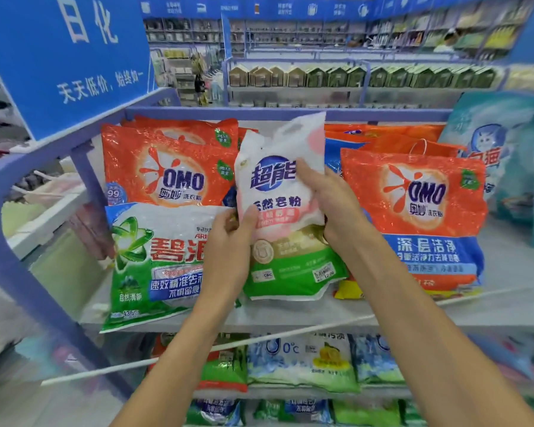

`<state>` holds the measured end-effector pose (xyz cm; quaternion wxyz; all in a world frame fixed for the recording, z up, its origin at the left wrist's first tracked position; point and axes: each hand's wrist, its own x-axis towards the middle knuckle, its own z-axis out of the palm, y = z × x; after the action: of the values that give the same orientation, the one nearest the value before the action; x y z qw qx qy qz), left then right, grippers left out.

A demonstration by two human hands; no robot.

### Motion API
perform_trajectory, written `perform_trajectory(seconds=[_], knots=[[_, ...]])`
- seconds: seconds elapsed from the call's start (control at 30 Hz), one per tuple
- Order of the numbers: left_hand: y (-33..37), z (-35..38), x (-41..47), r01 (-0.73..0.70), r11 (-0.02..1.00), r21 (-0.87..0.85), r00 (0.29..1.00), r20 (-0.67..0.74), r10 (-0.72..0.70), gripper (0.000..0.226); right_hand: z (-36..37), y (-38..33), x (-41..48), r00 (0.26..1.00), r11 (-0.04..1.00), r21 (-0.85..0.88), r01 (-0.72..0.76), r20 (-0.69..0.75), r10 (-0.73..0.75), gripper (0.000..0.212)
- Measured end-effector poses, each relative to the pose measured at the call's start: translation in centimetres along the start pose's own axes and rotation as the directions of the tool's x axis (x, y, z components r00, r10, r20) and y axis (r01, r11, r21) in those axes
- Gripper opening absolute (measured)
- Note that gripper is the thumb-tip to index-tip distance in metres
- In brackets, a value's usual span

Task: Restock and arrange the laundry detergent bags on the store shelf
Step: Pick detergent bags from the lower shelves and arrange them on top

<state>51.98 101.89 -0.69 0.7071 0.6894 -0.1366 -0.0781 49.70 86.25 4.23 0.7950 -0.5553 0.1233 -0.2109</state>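
Both hands hold one white bag [278, 186] over the top shelf [290, 315]. The left grip [228, 241] pinches the bag's left edge, thumb on the printed front and fingers hidden behind it. The right grip [330, 204] clasps the right edge, with its fingers laid up across the front by the blue logo; its thumb cannot be seen. So both grips are closed on the bag, which stands between them, its top leaning a little to the right. Its white and pink upper half rises above the grips. Its green lower half hangs below them and reaches the shelf board; whether it rests there cannot be told.

Left of the left grip, and partly under its wrist, lies a green bag [154, 260], flat and tilted, its lower corner over the shelf's front edge. Above that, behind the left grip, stands the left OMO bag [167, 167], with more red bags stacked behind it. Just right of the right grip stands the right OMO bag [413, 211], touching the forearm. A yellow bag [349, 291] peeks out below that wrist. Beyond the right OMO bag, at the far right, stands a pale blue bag [490, 143].

Beneath both forearms, the lower bags [302, 359] fill the next shelf down. Up to the far left of the grips hangs a blue sign [59, 57].
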Motion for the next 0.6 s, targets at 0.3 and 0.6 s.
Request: perform_trajectory(seconds=[0.3,0.6], knots=[[4.0,0.3,-3.2,0.007,0.922,-0.387,0.980,0.185,0.071,0.047,-1.2,-4.5,-6.3,0.980,0.987,-0.053,0.155,0.139,-0.146,0.018],[4.3,4.8,-11.8,-0.039,0.979,-0.200,0.997,0.058,0.052,0.022,-10.0,-3.7,-11.9,0.975,0.990,-0.139,0.020,0.223,0.011,0.042]])
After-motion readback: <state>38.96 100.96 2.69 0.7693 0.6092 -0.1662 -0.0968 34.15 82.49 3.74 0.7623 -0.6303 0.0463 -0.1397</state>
